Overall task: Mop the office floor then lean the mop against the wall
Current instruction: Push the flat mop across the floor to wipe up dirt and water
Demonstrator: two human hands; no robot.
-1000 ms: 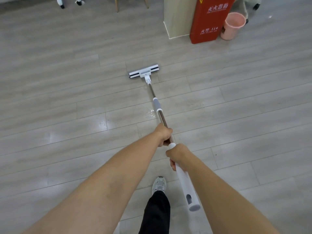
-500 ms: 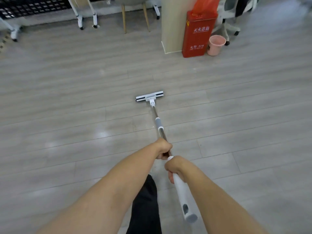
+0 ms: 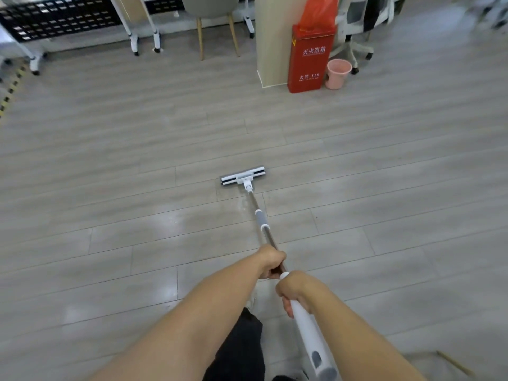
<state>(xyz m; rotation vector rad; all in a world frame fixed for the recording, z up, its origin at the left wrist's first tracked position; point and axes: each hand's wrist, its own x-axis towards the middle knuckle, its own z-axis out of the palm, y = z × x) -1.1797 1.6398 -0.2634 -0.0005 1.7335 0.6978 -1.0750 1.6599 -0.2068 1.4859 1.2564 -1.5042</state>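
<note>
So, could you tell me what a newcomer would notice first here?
Probably the left hand and right hand at bottom centre, both gripping the mop, whose flat head rests mid-floor. Next, the bright red box against the pillar at upper right, with a pink bin beside it.

One view only, from a wide-angle camera on my head. It faces forward and down: my left hand and right hand lie near, the mop farther out, the floor receding to the red box.
</note>
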